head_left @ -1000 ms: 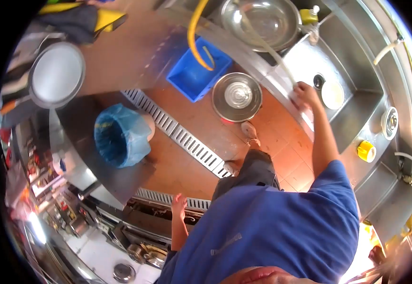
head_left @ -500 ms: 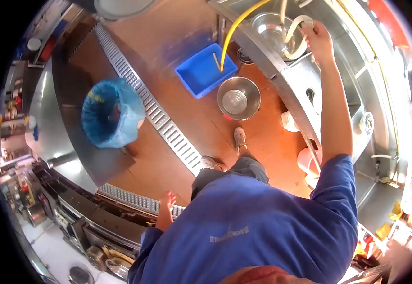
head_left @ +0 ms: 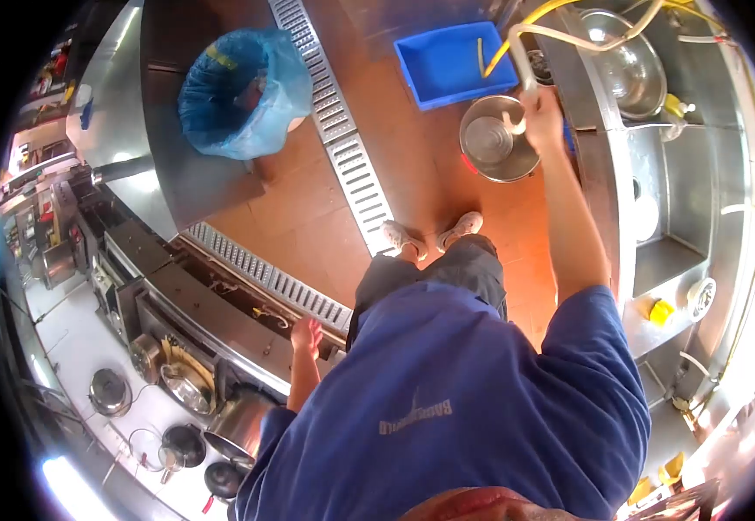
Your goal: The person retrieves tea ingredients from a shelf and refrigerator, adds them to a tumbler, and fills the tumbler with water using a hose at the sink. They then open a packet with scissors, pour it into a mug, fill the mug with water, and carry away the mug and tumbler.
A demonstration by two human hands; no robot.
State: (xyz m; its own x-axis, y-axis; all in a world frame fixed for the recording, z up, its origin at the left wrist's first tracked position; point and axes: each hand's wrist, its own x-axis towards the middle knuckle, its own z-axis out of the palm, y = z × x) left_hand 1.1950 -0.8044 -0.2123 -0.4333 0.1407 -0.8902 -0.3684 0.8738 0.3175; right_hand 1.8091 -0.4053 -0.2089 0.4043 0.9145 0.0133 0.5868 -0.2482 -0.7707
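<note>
My right hand is closed around a pale hose, which arches over from the sink side. Just past my fingers, the bent end of the hose hangs over a round steel pot on the floor. Down by my left side, near the stove front, my left hand holds nothing, its fingers loosely apart. A blue plastic tub sits beyond the pot, and a yellow hose reaches down into it.
A large steel bowl stands in the sink at right. A bin lined with a blue bag is at upper left. A slotted drain grate crosses the brown floor. Several pans and a lidded pot are at lower left.
My right hand has brought the pale hose out of the bowl in the sink and over the floor pot. My view and feet have shifted; my left hand stays low.
</note>
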